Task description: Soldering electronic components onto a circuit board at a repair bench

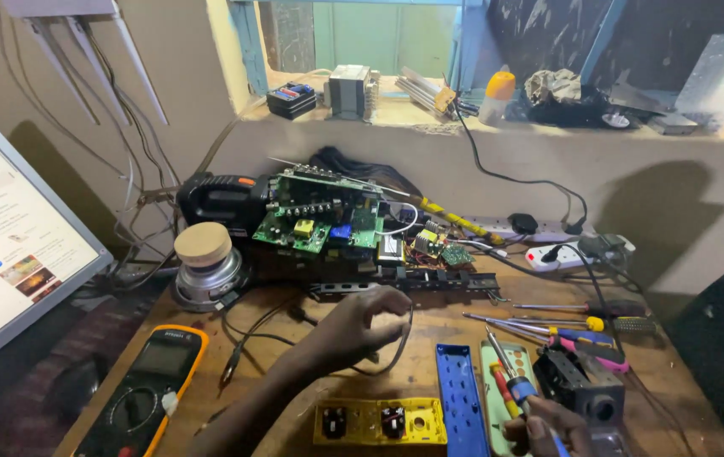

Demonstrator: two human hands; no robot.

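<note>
One view only, head-worn. Looks forward and down across a wooden workbench [430, 338] from the seated edge, facing the wall and window ledge [430, 114]. Close range: near bench edge cut off at frame bottom. Monitor [6, 245] clipped at left, dark object at right margin. No second view to compare.

Near the left desk [430, 326] edge, a yellow-cased multimeter [146, 389]; beside it a round metal speaker part topped by a beige disc [204, 264]. Far left, a lit white-framed monitor [6, 237]. At right, a white power strip [561, 254] against the wall. On the window ledge, a grey transformer [350, 91] and a yellow-capped bottle [497, 96].
</note>
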